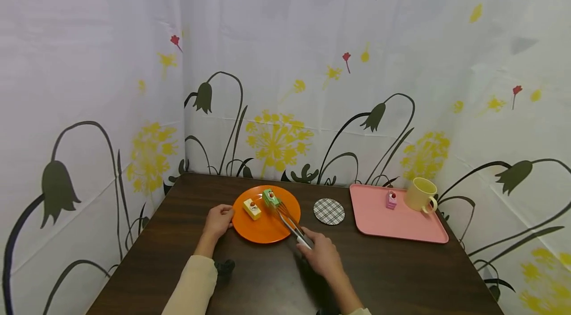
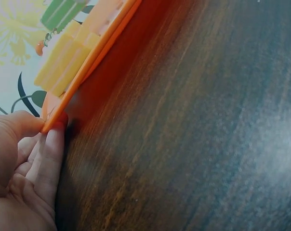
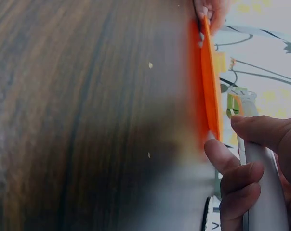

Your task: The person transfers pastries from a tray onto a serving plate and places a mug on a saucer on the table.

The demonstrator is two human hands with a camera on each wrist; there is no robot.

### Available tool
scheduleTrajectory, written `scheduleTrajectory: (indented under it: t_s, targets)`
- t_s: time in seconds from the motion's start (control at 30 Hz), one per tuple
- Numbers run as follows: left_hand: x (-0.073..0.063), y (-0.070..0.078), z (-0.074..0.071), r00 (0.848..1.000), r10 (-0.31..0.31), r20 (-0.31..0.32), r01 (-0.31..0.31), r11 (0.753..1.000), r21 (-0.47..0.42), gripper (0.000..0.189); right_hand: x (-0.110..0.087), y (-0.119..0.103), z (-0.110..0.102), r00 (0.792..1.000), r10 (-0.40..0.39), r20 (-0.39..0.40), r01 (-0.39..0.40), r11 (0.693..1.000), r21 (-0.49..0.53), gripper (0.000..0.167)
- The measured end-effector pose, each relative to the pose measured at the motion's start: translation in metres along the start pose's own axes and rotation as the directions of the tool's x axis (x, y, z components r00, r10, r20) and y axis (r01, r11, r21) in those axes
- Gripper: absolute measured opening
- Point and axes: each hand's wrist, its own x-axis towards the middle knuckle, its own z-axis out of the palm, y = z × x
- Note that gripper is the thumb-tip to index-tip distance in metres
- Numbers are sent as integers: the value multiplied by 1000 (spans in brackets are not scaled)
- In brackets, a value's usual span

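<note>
An orange plate (image 1: 267, 233) lies on the table at centre left. On it sit a small yellow cake (image 1: 252, 209) and a small green cake (image 1: 270, 197), each topped with a red berry. My left hand (image 1: 218, 221) pinches the plate's left rim, thumb over the edge and fingers beneath, as the left wrist view shows. Over the plate's right side reach metal tongs (image 1: 292, 227) with a pale handle, which my right hand (image 1: 322, 253) grips. Their wire tips are right at the green cake. In the right wrist view, the fingers wrap around the handle.
Right of the plate lies a round checked coaster (image 1: 329, 211). A pink tray (image 1: 383, 226) farther right bears a small pink cake (image 1: 391, 200) and a yellow mug (image 1: 419, 195). A flower-printed curtain (image 1: 308, 82) stands along the back and sides of the dark wooden table (image 1: 392, 275).
</note>
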Motion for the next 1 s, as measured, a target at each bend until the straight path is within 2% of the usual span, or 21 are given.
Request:
scheduleTrajectory:
  t_s: [0.33, 0.6, 1.0]
  targets:
    - [-2, 0, 0, 1000, -10, -15, 10, 1000, 16, 41, -2, -7, 7, 998, 50, 41, -48, 998, -41, 57]
    - [-2, 3, -1, 1000, -6, 3, 6, 1000, 4, 42, -3, -14, 1, 998, 46, 40, -41, 993, -113, 55]
    - [-6, 6, 1, 1000, -5, -4, 5, 1000, 6, 42, -5, -9, 3, 998, 48, 39, -43, 990, -133, 55]
